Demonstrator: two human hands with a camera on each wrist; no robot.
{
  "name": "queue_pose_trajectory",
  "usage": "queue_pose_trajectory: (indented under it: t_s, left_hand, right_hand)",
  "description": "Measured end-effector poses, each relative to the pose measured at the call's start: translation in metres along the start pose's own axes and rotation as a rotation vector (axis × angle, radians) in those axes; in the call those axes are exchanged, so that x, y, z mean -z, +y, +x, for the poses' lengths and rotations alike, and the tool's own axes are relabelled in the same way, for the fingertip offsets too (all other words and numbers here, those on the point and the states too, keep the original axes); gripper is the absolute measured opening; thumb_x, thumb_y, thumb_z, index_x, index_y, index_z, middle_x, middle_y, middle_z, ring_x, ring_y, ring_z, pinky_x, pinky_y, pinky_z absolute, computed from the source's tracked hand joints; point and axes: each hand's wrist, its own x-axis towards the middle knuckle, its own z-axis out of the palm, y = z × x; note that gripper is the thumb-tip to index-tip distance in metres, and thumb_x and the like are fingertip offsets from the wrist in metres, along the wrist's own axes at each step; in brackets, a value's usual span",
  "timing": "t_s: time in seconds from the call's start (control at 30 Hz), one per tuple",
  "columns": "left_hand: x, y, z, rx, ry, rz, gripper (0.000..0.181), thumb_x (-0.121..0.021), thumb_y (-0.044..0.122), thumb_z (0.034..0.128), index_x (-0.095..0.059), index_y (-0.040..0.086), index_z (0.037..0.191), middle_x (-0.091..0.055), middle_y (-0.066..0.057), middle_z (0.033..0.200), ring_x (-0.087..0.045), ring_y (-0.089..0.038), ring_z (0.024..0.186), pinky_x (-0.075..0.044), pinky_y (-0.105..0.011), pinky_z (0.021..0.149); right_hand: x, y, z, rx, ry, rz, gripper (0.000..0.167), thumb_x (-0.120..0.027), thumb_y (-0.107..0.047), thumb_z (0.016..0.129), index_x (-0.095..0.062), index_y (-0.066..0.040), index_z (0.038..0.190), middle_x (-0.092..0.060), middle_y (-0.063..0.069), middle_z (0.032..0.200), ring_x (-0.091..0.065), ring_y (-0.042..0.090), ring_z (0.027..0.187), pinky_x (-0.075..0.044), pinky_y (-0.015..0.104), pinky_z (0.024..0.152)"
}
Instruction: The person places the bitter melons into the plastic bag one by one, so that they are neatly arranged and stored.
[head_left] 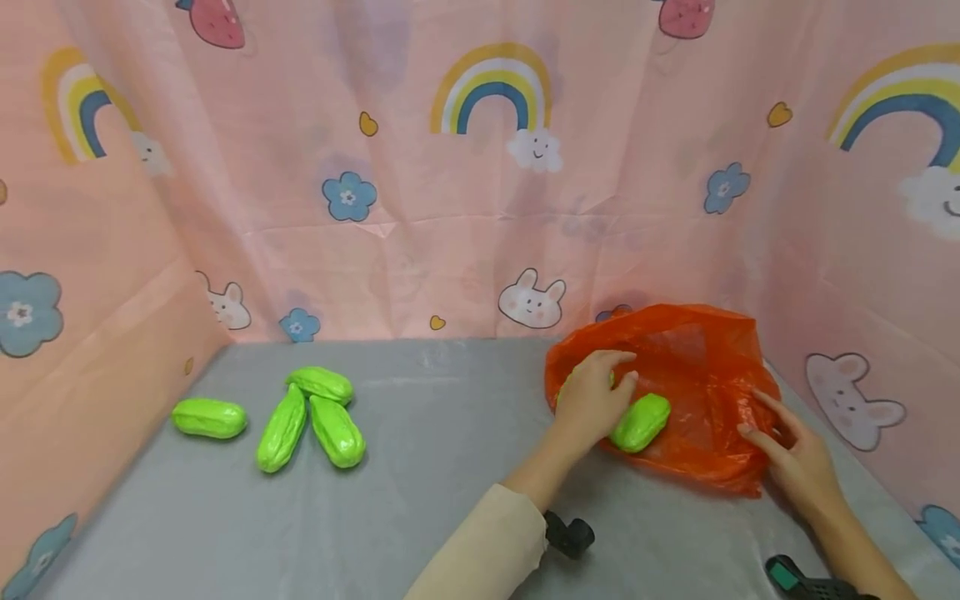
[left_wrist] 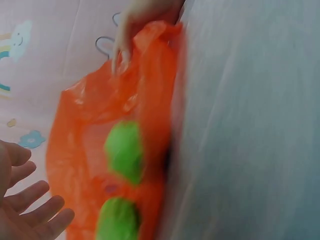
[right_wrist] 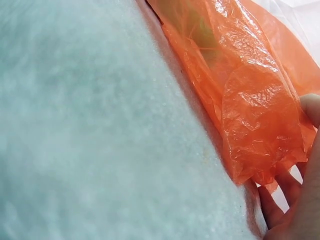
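An orange plastic bag (head_left: 697, 367) lies on its side at the right, its mouth spread toward the left. Two bright green packets are at the bag: one (head_left: 641, 422) near its lower edge, the other partly hidden behind my left hand (head_left: 588, 396). My left hand hovers over the bag's mouth, fingers apart and holding nothing; in the left wrist view its fingers (left_wrist: 37, 207) are spread beside the bag. My right hand (head_left: 806, 462) grips the bag's right end between thumb and fingers, and the right wrist view shows its fingers (right_wrist: 287, 192) behind the crumpled plastic.
At the left of the grey table (head_left: 450, 467) lie several more green packets, one (head_left: 209, 418) apart from a cluster (head_left: 320, 384). A patterned pink curtain (head_left: 420, 250) stands behind and at both sides. Black wrist devices (head_left: 570, 535) are at both wrists.
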Motion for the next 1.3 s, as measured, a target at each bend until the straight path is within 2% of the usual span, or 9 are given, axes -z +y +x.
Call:
queue_pose_trajectory:
  t_s: [0.07,0.13,0.3,0.4,0.57,0.8,1.03,1.2,1.3]
  left_hand:
    - [0.013,-0.001,0.000,-0.002,0.003,0.035,0.032,-0.060,0.032,0.1007,-0.068,0.026,0.131,-0.067,0.008,0.133,-0.062,-0.010,0.124,-0.052,-0.031,0.104]
    - [0.024,-0.003,0.001,-0.013,0.006,0.092,0.033,-0.060,0.032,0.1007,-0.068,0.026,0.132,-0.068,0.007,0.133,-0.063,-0.011,0.124,-0.053,-0.031,0.104]
    - [0.051,-0.012,-0.003,-0.040,0.004,0.161,0.034,-0.059,0.030,0.1014,-0.067,0.022,0.133,-0.067,0.003,0.134,-0.064,-0.015,0.123,-0.052,-0.031,0.104]
    - [0.066,-0.017,-0.006,-0.064,0.021,0.159,0.033,-0.059,0.028,0.1020,-0.067,0.019,0.132,-0.067,0.000,0.134,-0.064,-0.017,0.121,-0.053,-0.031,0.104]
    - [0.090,-0.030,-0.013,-0.095,0.081,0.205,0.031,-0.060,0.024,0.1013,-0.068,0.019,0.131,-0.068,0.000,0.133,-0.066,-0.019,0.118,-0.056,-0.033,0.099]
    - [0.123,-0.057,-0.029,-0.056,0.143,0.240,0.033,-0.061,0.024,0.1003,-0.067,0.020,0.133,-0.066,0.001,0.135,-0.065,-0.022,0.122,-0.057,-0.041,0.095]
    - [0.150,-0.080,-0.048,-0.043,0.189,0.302,0.032,-0.064,0.022,0.0982,-0.068,0.017,0.130,-0.068,-0.002,0.131,-0.065,-0.025,0.121,-0.058,-0.044,0.091]
    - [0.165,-0.098,-0.062,-0.018,0.210,0.312,0.032,-0.065,0.020,0.0975,-0.069,0.015,0.129,-0.068,-0.005,0.131,-0.065,-0.028,0.122,-0.058,-0.046,0.091]
    - [0.176,-0.109,-0.073,0.021,0.209,0.325,0.033,-0.065,0.020,0.0976,-0.068,0.014,0.130,-0.068,-0.005,0.133,-0.064,-0.029,0.125,-0.056,-0.047,0.095]
  right_hand:
    - [0.000,-0.001,0.001,-0.017,-0.014,0.009,0.070,-0.055,-0.043,0.102,-0.026,-0.021,0.162,-0.026,0.029,0.162,-0.031,0.042,0.142,-0.022,0.045,0.126]
    - [-0.001,-0.002,0.001,-0.027,-0.015,0.006,0.070,-0.055,-0.043,0.102,-0.025,-0.020,0.162,-0.026,0.030,0.162,-0.030,0.043,0.141,-0.024,0.042,0.126]
    - [-0.003,-0.001,0.001,-0.014,0.000,-0.009,0.069,-0.057,-0.042,0.101,-0.028,-0.024,0.161,-0.030,0.029,0.161,-0.037,0.002,0.137,-0.025,0.004,0.104]
    - [-0.002,-0.001,0.002,0.002,0.002,-0.003,0.069,-0.058,-0.041,0.101,-0.029,-0.023,0.161,-0.030,0.028,0.161,-0.034,-0.012,0.130,-0.024,-0.002,0.095]
    - [-0.002,0.001,0.002,0.002,0.006,0.006,0.069,-0.059,-0.040,0.101,-0.029,-0.023,0.161,-0.028,0.026,0.163,-0.030,-0.017,0.129,-0.022,-0.001,0.100]
    - [-0.002,0.002,0.001,-0.003,-0.003,0.001,0.069,-0.057,-0.041,0.101,-0.027,-0.026,0.161,-0.026,0.027,0.163,-0.029,-0.011,0.137,-0.020,-0.002,0.099]
    - [-0.003,0.002,0.001,0.024,0.024,0.009,0.068,-0.060,-0.038,0.101,-0.030,-0.025,0.160,-0.030,0.026,0.161,-0.027,-0.027,0.114,-0.024,-0.008,0.085]
    - [-0.003,0.001,0.001,0.012,0.021,0.000,0.068,-0.059,-0.039,0.101,-0.029,-0.024,0.161,-0.029,0.028,0.161,-0.028,-0.023,0.123,-0.022,-0.007,0.090]
    - [-0.005,-0.001,0.001,-0.009,0.015,-0.017,0.069,-0.058,-0.041,0.101,-0.029,-0.020,0.161,-0.029,0.029,0.160,-0.035,0.003,0.142,-0.022,-0.001,0.100]
